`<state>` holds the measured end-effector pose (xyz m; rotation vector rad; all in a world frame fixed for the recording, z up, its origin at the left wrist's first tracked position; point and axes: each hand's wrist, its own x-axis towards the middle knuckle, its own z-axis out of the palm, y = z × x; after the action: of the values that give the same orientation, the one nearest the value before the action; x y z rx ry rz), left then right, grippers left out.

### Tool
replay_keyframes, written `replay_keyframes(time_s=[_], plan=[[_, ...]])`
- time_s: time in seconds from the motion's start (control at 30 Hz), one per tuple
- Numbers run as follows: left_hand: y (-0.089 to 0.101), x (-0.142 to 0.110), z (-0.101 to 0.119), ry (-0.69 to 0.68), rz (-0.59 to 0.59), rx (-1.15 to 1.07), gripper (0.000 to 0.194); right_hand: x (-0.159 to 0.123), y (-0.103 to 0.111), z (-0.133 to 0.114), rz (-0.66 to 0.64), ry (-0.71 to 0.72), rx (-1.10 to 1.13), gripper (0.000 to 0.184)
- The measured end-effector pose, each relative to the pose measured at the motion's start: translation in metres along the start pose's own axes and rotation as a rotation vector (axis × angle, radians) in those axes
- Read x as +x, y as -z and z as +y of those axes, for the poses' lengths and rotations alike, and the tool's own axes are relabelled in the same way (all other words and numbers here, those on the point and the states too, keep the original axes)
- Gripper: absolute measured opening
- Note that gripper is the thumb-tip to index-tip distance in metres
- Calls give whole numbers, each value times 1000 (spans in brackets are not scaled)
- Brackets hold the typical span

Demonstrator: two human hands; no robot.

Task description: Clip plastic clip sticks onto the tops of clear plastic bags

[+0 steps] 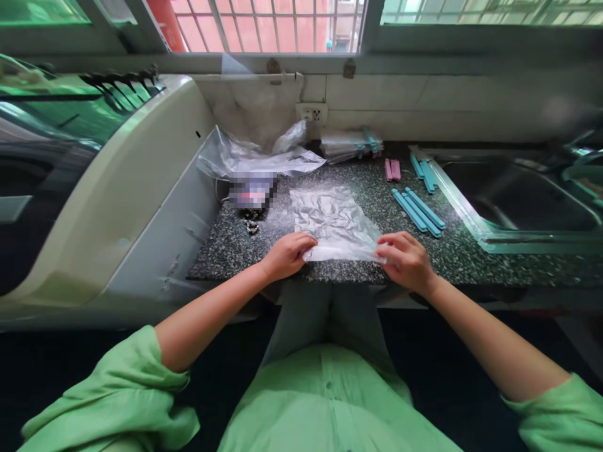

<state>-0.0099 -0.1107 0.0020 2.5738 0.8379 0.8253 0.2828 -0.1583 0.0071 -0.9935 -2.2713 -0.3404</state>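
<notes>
A crumpled clear plastic bag (332, 220) lies flat on the speckled granite counter (226, 245). My left hand (287, 254) pinches its near left corner with curled fingers. My right hand (406, 260) grips its near right corner, fingers closed on the edge. Both hands rest at the counter's front edge.
Blue sealing clips (417, 210), more blue clips (423, 172) and pink clips (392, 169) lie to the right. A steel sink (518, 201) is further right. Loose plastic bags (254, 157) and a stack of bags (348, 145) sit at the back. A white appliance (117, 182) stands on the left.
</notes>
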Motion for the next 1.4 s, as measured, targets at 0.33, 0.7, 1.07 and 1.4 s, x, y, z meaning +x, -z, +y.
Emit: replay_keyframes(time_s=[0.33, 0.7, 1.07, 1.4], plan=[[20, -4, 7, 148, 12, -266, 27, 15, 2, 30, -275, -137, 92, 43], [35, 26, -4, 632, 275, -1223, 24, 53, -42, 65, -404, -46, 313, 58], [42, 38, -32, 742, 425, -1269, 22, 82, -76, 59, -241, -57, 517, 16], [26, 12, -31, 871, 647, -1176, 61, 77, -62, 51, -298, -155, 536, 18]])
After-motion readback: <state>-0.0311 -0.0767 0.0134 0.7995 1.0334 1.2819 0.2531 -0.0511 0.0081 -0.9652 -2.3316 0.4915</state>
